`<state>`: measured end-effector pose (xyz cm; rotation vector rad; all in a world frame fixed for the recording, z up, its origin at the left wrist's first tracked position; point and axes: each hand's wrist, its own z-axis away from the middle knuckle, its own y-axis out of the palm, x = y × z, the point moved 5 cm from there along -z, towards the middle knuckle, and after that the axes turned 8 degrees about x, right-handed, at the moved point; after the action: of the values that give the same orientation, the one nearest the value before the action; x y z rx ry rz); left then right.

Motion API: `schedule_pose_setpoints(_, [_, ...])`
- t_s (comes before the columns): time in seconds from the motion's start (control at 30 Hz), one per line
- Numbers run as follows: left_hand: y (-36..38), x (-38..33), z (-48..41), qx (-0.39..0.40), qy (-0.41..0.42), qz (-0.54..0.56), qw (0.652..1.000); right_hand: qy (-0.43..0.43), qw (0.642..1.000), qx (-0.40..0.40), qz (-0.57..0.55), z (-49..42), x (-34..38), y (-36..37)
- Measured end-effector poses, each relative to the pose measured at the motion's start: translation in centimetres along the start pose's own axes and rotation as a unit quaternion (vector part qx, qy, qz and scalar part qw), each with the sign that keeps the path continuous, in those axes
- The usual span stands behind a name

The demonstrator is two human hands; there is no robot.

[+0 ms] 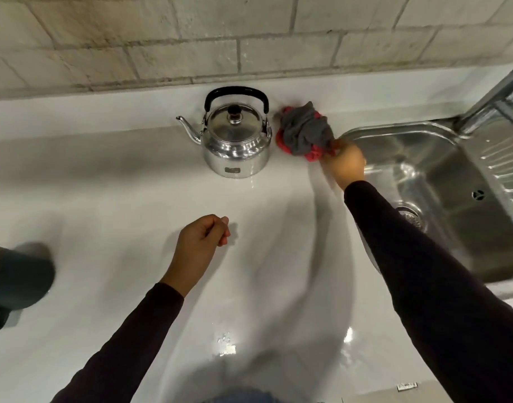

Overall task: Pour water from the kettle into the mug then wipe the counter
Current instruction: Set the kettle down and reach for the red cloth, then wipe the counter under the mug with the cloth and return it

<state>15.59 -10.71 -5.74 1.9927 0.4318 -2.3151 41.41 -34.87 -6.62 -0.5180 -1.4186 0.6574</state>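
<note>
A shiny steel kettle (236, 141) with a black handle stands upright at the back of the white counter (133, 199), spout pointing left. Just right of it lies a crumpled grey and red cloth (304, 132). My right hand (345, 164) grips the cloth's near right corner, beside the sink's rim. My left hand (204, 238) hovers over the middle of the counter, fingers curled shut, holding nothing. A dark mug (16, 277) stands at the far left edge, partly cut off; its inside is hidden.
A steel sink (441, 199) with a drain and a ribbed draining board fills the right side. A tap (493, 94) rises at the top right. A pale tiled wall (191, 39) backs the counter. Wet droplets (226, 344) glint near the front edge.
</note>
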Motion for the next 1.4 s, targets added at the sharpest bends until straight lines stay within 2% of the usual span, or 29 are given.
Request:
schedule_pose_setpoints(0.13, [1.5, 0.1, -0.3, 0.024, -0.008, -0.009, 1.000, 0.020, 0.995, 0.011, 0.102, -0.5, -0.7, 0.6])
schedule_pose_setpoints(0.2, [1.8, 0.4, -0.3, 0.031, -0.013, -0.011, 0.999, 0.030, 0.993, 0.005, 0.116, -1.0, -0.7, 0.6])
schedule_pose_setpoints(0.3, [1.9, 0.8, -0.2, 0.033, -0.020, -0.012, 0.999, 0.039, 0.998, -0.017, 0.051, -1.2, -0.6, 0.4])
schedule_pose_setpoints(0.47, [2.0, 1.1, 0.1, 0.033, -0.022, -0.023, 0.999, 0.046, 0.997, -0.054, 0.002, -1.2, -0.5, 0.4])
schedule_pose_setpoints(0.57, [1.6, 1.2, 0.2, 0.028, -0.024, -0.021, 0.999, 0.051, 0.996, -0.047, -0.057, -1.5, 0.3, -0.2])
schedule_pose_setpoints(0.7, [1.1, 1.0, 0.3, 0.022, -0.029, -0.013, 0.999, 0.004, 0.990, -0.026, -0.138, -2.1, 3.4, -2.0])
schedule_pose_setpoints(0.87, [0.5, 0.1, 0.5, 0.007, -0.018, -0.007, 1.000, -0.026, 0.982, -0.062, -0.179, -2.7, 9.1, -6.0])
schedule_pose_setpoints(1.0, [-1.0, -0.9, 0.9, -0.021, 0.004, -0.001, 1.000, -0.079, 0.965, -0.059, -0.242, -1.2, 13.8, -8.6])
schedule_pose_setpoints(1.07, [-2.1, -1.4, 1.3, -0.039, 0.010, -0.007, 0.999, -0.115, 0.955, -0.046, -0.270, 0.4, 16.0, -9.4])
schedule_pose_setpoints(1.2, [-4.5, -2.1, 2.3, -0.065, 0.017, 0.005, 0.998, -0.181, 0.951, -0.024, -0.248, 5.1, 19.4, -9.8])
schedule_pose_setpoints(1.4, [-8.3, -3.5, 5.2, -0.103, 0.044, 0.006, 0.994, -0.223, 0.913, 0.036, -0.339, 13.0, 23.9, -9.5])
